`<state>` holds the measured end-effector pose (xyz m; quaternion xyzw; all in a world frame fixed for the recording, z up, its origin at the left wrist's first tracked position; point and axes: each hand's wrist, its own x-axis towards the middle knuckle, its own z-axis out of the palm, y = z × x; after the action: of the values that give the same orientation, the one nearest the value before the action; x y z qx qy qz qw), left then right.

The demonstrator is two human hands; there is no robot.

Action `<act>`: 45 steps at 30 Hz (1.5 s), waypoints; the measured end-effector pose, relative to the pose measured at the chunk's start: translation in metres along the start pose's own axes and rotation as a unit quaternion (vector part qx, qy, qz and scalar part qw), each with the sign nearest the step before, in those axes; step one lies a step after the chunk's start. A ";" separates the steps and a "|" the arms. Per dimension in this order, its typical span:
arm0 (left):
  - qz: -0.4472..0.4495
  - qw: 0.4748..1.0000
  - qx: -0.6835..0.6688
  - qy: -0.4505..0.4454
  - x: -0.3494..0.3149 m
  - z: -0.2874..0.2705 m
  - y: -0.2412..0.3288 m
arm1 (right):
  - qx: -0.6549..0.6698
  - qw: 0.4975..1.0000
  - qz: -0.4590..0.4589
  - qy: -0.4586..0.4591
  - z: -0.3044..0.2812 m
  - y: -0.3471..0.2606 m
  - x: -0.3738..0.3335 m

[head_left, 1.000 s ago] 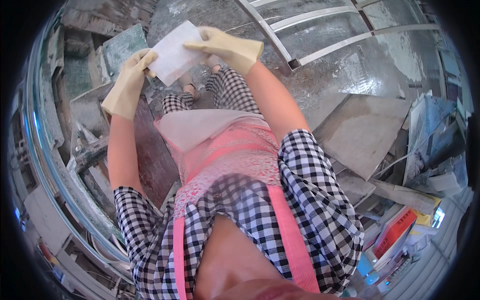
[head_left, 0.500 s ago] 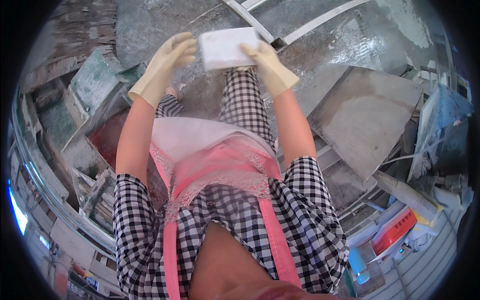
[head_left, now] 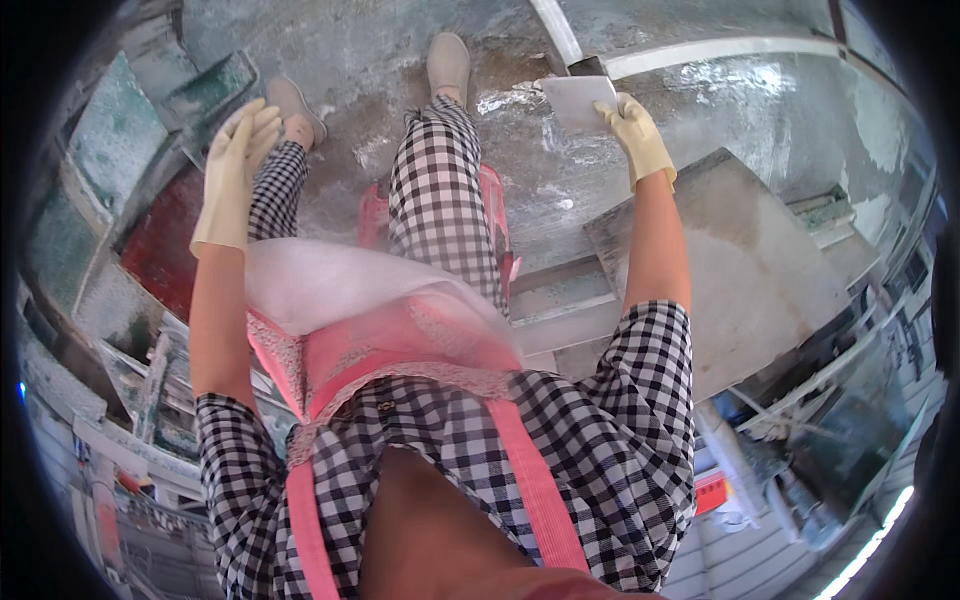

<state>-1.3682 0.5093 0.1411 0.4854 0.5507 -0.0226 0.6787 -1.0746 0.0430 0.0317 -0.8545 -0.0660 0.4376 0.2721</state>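
My right hand [head_left: 638, 135], in a cream rubber glove, grips one edge of a thin white rectangular slab [head_left: 574, 103], thumb on its upper face. The slab is held out at the far right, close to the end of a metal bar. My left hand [head_left: 240, 150], gloved the same way, is raised at the left with its fingers stretched out and nothing in them. It is nearest to my left shoe [head_left: 292, 105] and the green-stained boards beside it. A pink apron with a pale, see-through cover [head_left: 340, 285] lies over my lap.
A large grey board [head_left: 730, 265] lies at the right. Pale metal bars [head_left: 700, 50] cross the wet, stained floor [head_left: 350, 45] at the far right. Green-stained panels [head_left: 120, 130] and a dark red panel [head_left: 165, 240] stand at the left. Under me is a pink seat [head_left: 492, 200].
The white slab has moved right in my right hand, away from the middle. My left hand has moved left, away from it. The whole view has turned, bringing both shoes into sight.
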 end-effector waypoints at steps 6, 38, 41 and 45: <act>-0.027 0.999 0.043 -0.008 0.013 0.016 0.005 | 0.009 0.995 0.083 -0.056 -0.009 0.018 0.081; -0.020 0.998 0.025 -0.062 -0.006 -0.010 -0.024 | -0.050 0.995 0.071 -0.054 0.038 0.022 0.040; -0.019 0.997 0.043 -0.056 -0.005 -0.010 -0.021 | -0.061 0.995 0.045 -0.057 0.039 0.016 0.031; -0.013 0.997 0.049 -0.054 -0.013 -0.014 -0.019 | -0.084 0.995 0.030 -0.038 0.030 0.010 0.006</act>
<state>-1.3939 0.5020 0.1404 0.5091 0.5173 -0.0844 0.6828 -1.0960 0.0493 0.0080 -0.8585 -0.0871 0.4710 0.1830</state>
